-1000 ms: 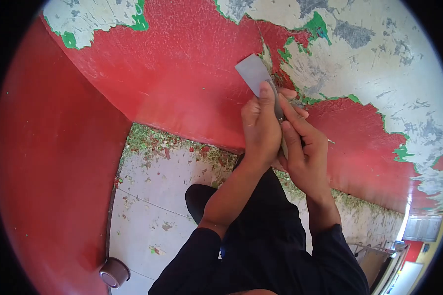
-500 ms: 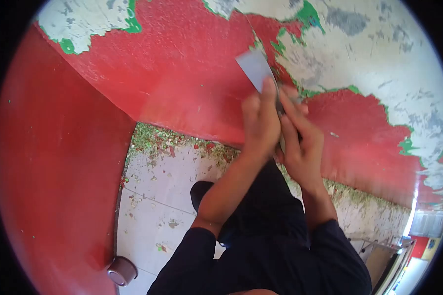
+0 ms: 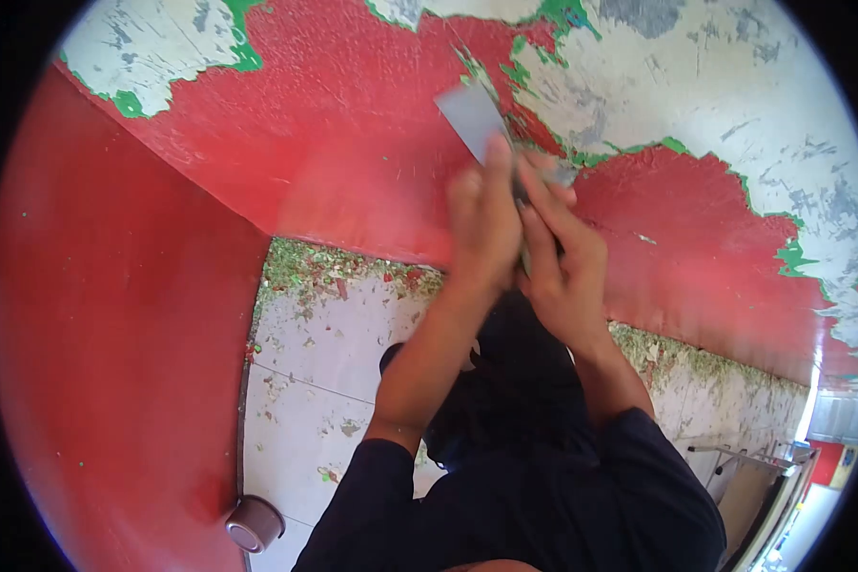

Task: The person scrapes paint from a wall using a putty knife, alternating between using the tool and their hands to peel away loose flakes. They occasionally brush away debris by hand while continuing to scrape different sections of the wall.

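Both my hands grip one metal scraper (image 3: 469, 116) against a red painted wall (image 3: 353, 143). My left hand (image 3: 481, 229) presses a finger along the flat grey blade. My right hand (image 3: 558, 262) wraps the handle just behind it. The blade's edge rests where red paint meets a bare, scraped grey-white patch (image 3: 696, 86) rimmed with green undercoat. Both hands are blurred.
Red and green paint flakes (image 3: 334, 267) lie along the foot of the wall on the pale tiled floor (image 3: 305, 381). A second red wall (image 3: 114, 334) closes the left side. A small brown cup (image 3: 254, 523) stands on the floor at lower left. Furniture shows at lower right.
Both hands and the scraper have shifted up and slightly left along the wall. The view has tilted, so the floor and cup sit further right.
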